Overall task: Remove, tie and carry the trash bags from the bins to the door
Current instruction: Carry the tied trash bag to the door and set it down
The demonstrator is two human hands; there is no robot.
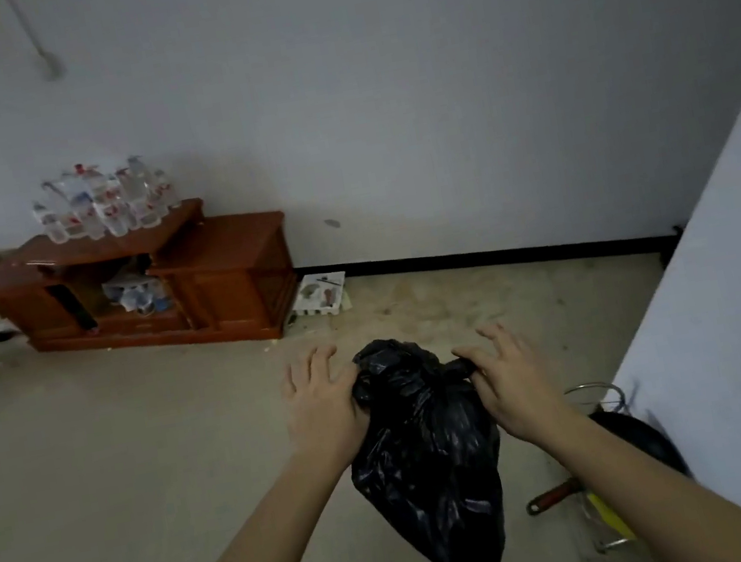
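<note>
A black trash bag (pixel 430 462) hangs in the air in front of me, its top bunched and twisted. My left hand (pixel 320 399) pinches the left side of the bunched top between thumb and forefinger, its other fingers spread. On the right, my right hand (pixel 505 381) pinches a twisted end of the bag's top, with its remaining fingers also spread. The bag's lower tip points down toward the floor.
A wooden TV cabinet (pixel 154 287) stands against the far wall with several plastic bottles (pixel 105 202) on top. A white tray (pixel 319 294) lies on the floor beside it. A dark bin (pixel 640 437), a red-handled tool (pixel 554 495) and a white wall (pixel 728 319) are at the right.
</note>
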